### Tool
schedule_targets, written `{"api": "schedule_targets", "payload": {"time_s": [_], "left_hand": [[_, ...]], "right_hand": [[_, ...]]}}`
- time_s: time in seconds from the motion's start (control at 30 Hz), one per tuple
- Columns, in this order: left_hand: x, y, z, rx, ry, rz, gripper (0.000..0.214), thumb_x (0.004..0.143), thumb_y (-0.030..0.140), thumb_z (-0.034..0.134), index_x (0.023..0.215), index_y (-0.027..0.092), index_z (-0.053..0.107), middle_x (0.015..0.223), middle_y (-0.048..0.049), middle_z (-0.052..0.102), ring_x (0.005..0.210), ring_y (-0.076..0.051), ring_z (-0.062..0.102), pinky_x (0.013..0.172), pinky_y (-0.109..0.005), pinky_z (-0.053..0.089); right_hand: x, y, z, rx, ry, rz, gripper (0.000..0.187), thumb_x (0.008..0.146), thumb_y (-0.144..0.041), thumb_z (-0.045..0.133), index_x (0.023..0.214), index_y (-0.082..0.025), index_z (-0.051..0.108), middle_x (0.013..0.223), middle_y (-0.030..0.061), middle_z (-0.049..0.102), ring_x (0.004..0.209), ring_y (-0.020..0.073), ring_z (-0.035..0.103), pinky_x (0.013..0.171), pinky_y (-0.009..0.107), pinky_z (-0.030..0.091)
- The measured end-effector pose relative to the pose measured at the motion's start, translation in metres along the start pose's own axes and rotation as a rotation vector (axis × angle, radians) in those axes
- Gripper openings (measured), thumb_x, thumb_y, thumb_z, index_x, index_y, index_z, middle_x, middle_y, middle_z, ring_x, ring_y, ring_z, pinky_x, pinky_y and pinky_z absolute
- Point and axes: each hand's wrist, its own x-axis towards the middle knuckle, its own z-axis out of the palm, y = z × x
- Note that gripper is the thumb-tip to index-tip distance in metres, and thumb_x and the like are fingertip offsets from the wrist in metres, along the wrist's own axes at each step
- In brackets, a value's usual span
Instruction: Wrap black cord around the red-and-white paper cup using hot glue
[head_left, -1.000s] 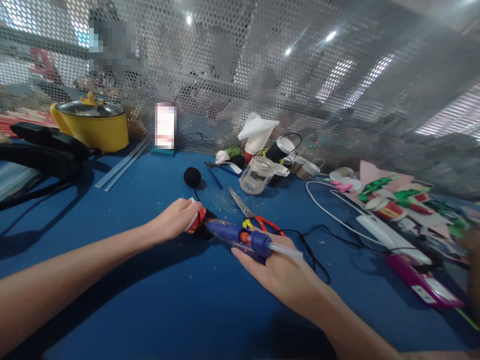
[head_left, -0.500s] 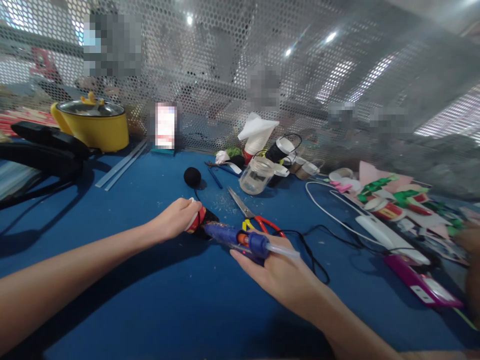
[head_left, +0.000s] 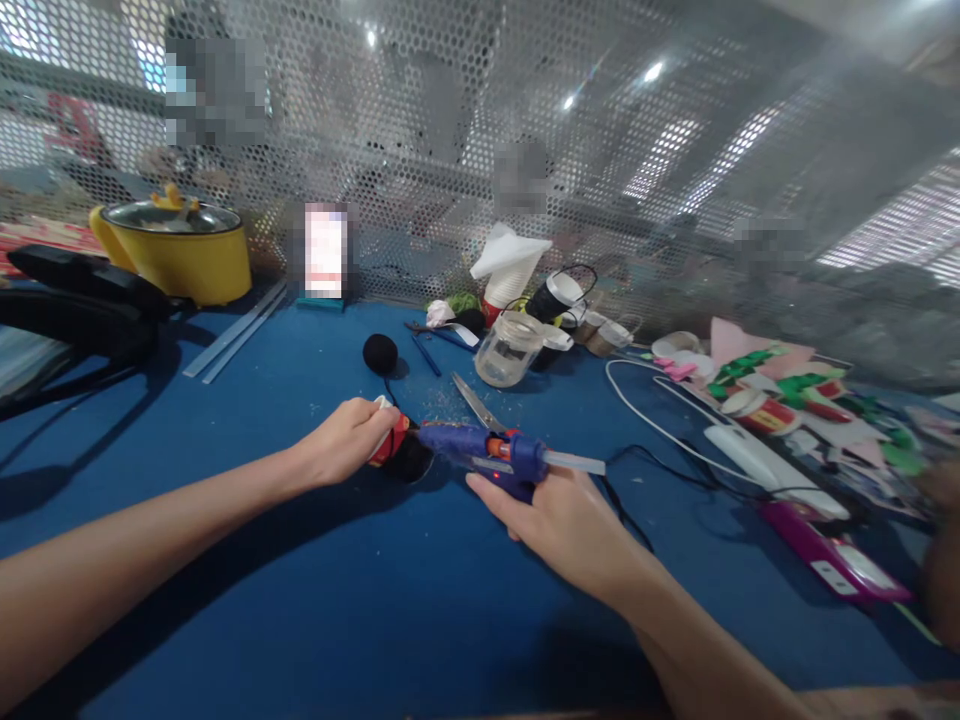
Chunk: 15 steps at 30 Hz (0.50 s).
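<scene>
My right hand (head_left: 555, 520) is closed around a blue glue gun (head_left: 487, 455), a clear glue stick poking out of its back end. The gun's nozzle points left at a small craft piece (head_left: 399, 450) in red, white and black, which sits on the blue table (head_left: 300, 600). My left hand (head_left: 341, 445) is closed on that piece from the left and steadies it on the table. Red-handled scissors (head_left: 480, 410) lie just behind the gun, partly hidden by it.
A black ball with a cord (head_left: 380, 354) and a clear jar (head_left: 510, 350) lie behind my hands. A yellow pot (head_left: 176, 250) stands far left against the mesh wall. White cable, a power strip (head_left: 757, 460), a pink box (head_left: 832, 565) and felt scraps crowd the right.
My right hand has lifted and levelled the glue gun, bringing its nozzle closer to the craft piece. The view has shifted slightly. My left hand has stayed on the piece.
</scene>
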Motion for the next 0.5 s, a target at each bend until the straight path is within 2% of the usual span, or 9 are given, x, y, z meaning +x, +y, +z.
{"api": "schedule_targets", "payload": {"time_s": [0.2,0.5], "left_hand": [[-0.0011,0.0018,-0.0002,0.007,-0.013,0.012,0.033,0.074,0.035,0.027,0.048,0.016,0.037,0.045,0.0039,0.030,0.044,-0.008,0.027,0.042,-0.021,0.023],[-0.0023,0.0006,-0.0010,0.029,-0.028,0.032,0.035,0.075,0.037,0.026,0.050,0.016,0.038,0.046,0.0041,0.031,0.045,-0.008,0.028,0.044,-0.022,0.024]], "right_hand": [[-0.0026,0.0004,-0.0010,0.038,-0.030,0.033,0.020,0.073,-0.031,0.046,0.060,-0.019,0.054,0.034,-0.0049,0.046,0.042,0.0127,0.052,0.046,0.022,0.041],[-0.0004,-0.0007,-0.0049,0.049,-0.016,0.039,0.020,0.073,-0.031,0.046,0.060,-0.018,0.054,0.037,-0.0041,0.049,0.040,0.0120,0.051,0.045,0.022,0.042]]}}
